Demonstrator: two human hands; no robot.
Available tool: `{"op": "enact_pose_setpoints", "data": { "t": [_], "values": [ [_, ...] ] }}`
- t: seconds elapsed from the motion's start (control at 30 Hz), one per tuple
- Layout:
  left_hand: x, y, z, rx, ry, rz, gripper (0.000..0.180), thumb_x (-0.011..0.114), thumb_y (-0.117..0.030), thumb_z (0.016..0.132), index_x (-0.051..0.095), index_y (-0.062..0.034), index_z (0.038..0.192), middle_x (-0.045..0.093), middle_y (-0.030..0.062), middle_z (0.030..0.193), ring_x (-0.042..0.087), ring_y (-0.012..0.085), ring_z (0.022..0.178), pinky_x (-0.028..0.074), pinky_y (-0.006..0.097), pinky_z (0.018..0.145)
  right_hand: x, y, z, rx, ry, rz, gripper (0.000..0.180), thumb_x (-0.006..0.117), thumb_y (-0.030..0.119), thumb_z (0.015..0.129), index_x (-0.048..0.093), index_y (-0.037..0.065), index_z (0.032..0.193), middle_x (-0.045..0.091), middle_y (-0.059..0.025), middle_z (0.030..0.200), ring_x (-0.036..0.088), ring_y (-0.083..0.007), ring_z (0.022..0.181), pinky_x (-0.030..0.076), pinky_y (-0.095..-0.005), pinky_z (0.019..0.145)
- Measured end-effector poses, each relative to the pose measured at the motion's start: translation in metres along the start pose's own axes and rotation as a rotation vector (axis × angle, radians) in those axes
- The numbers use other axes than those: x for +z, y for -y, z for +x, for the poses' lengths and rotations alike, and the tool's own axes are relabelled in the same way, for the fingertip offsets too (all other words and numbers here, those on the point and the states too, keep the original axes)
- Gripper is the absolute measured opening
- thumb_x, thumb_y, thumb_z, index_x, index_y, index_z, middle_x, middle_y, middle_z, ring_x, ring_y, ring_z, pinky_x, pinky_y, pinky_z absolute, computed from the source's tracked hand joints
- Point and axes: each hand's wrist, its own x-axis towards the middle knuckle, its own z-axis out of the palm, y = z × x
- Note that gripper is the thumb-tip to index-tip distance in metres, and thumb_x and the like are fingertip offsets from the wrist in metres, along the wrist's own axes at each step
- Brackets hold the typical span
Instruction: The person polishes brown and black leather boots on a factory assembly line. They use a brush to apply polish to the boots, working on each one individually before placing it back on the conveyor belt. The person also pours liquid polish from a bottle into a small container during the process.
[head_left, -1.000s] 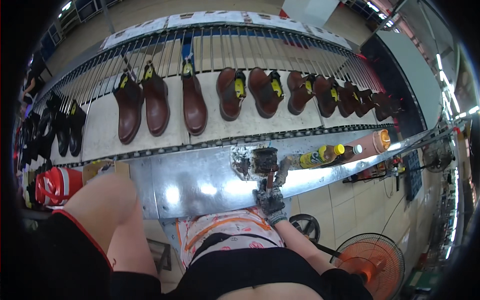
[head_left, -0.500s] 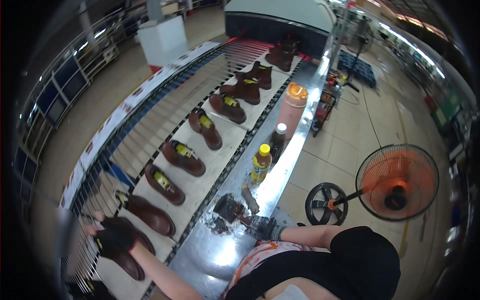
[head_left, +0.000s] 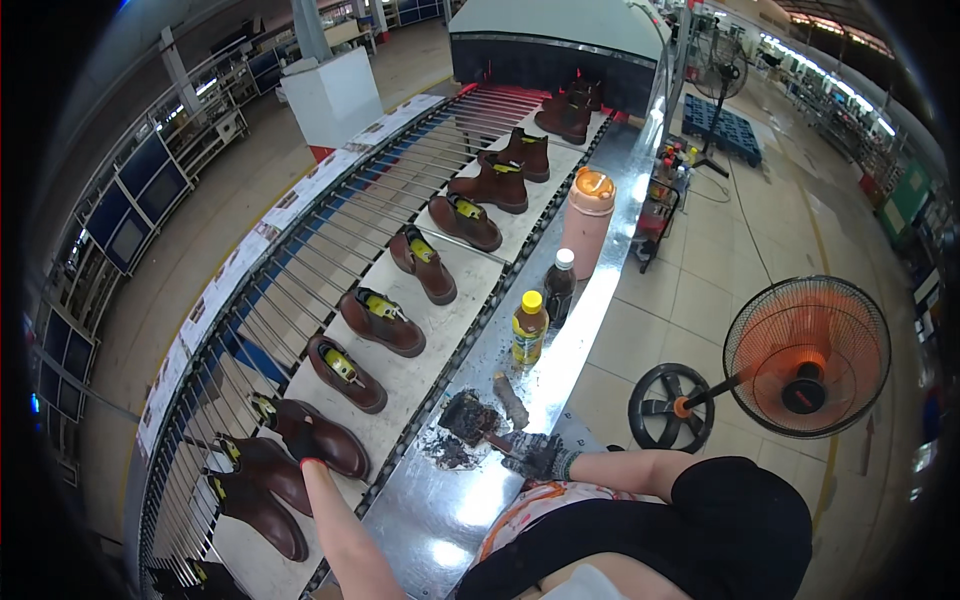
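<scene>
A factory hall is seen from above, with a long roller conveyor [head_left: 300, 290] running diagonally, its cream belt carrying a row of brown ankle boots with yellow tags inside. At the lower left, the gloved left hand [head_left: 303, 440] is laid on a brown boot [head_left: 325, 440], the fingers closed over its top. To the right, along a steel table [head_left: 440, 520], the gloved right hand [head_left: 535, 455] is clamped on the handle of a dirty brush [head_left: 470, 418] resting beside dark residue. Beyond it stand a yellow-capped bottle [head_left: 528, 330] with a yellow label, a dark bottle [head_left: 560, 288] with a white cap, and a tall pink jug [head_left: 587, 220] with an orange lid. An orange floor fan [head_left: 805, 355] stands at far right. The boot could be carried off by the belt if the grip slackens; residue might be smeared onto leather.
</scene>
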Motion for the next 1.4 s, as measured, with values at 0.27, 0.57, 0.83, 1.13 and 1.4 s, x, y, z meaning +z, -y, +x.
{"op": "enact_pose_setpoints", "data": {
  "t": [0.27, 0.57, 0.83, 1.13, 1.4],
  "values": [
    [-0.062, -0.029, -0.133, -0.354, 0.380, -0.712, 0.052, 0.070, -0.027, 0.074, 0.056, -0.0015, 0.117, 0.058, 0.0111, 0.111, 0.056, 0.0252, 0.101, 0.045, 0.038, 0.089, 0.039, -0.044, 0.007, -0.223, -0.251, -0.141, 0.056, 0.043, 0.035, 0.092, 0.029, 0.012, 0.141, 0.055, -0.0212, 0.112, 0.058, -0.0373, 0.090, 0.047, -0.0455, 0.078],
    [-0.075, 0.019, -0.305, 0.041, -0.017, -0.280, 0.055, 0.082, -0.021, 0.066, 0.058, -0.0008, 0.110, 0.064, 0.0079, 0.102, 0.060, 0.0161, 0.091, 0.047, 0.029, 0.082, 0.035, -0.050, 0.003, -0.056, -0.151, -0.214, 0.028, 0.062, 0.025, 0.079, 0.060, 0.007, 0.101, 0.055, -0.0134, 0.071, 0.056, -0.0283, 0.062, 0.044, -0.0437, 0.057],
    [-0.082, -0.005, -0.303, -0.005, -0.160, -0.680, 0.058, 0.048, -0.033, 0.095, 0.030, -0.0031, 0.140, 0.062, 0.0097, 0.105, 0.058, 0.0153, 0.095, 0.045, 0.026, 0.082, 0.014, -0.015, 0.002, -0.182, -0.299, -0.292, 0.035, 0.060, 0.035, 0.082, 0.059, 0.007, 0.103, 0.053, -0.0191, 0.072, 0.053, -0.0348, 0.069, 0.041, -0.0468, 0.061],
    [-0.092, 0.001, -0.185, -0.084, 0.687, -0.723, 0.073, 0.035, -0.065, 0.090, 0.061, 0.0027, 0.093, 0.062, 0.0122, 0.084, 0.059, 0.0206, 0.086, 0.046, 0.033, 0.078, 0.015, -0.008, 0.000, 0.034, -0.324, 0.100, 0.040, 0.063, 0.030, 0.082, 0.058, 0.005, 0.112, 0.059, -0.0204, 0.098, 0.058, -0.0360, 0.089, 0.045, -0.0424, 0.077],
    [-0.091, -0.010, -0.198, 0.004, 0.570, -0.683, 0.079, 0.030, -0.073, 0.085, 0.060, -0.0010, 0.073, 0.060, 0.0095, 0.071, 0.057, 0.0196, 0.072, 0.044, 0.028, 0.071, 0.016, -0.007, -0.014, 0.177, -0.278, 0.360, 0.035, 0.063, 0.021, 0.082, 0.056, 0.003, 0.112, 0.061, -0.0190, 0.102, 0.059, -0.0345, 0.095, 0.046, -0.0397, 0.081]
  ]
}}
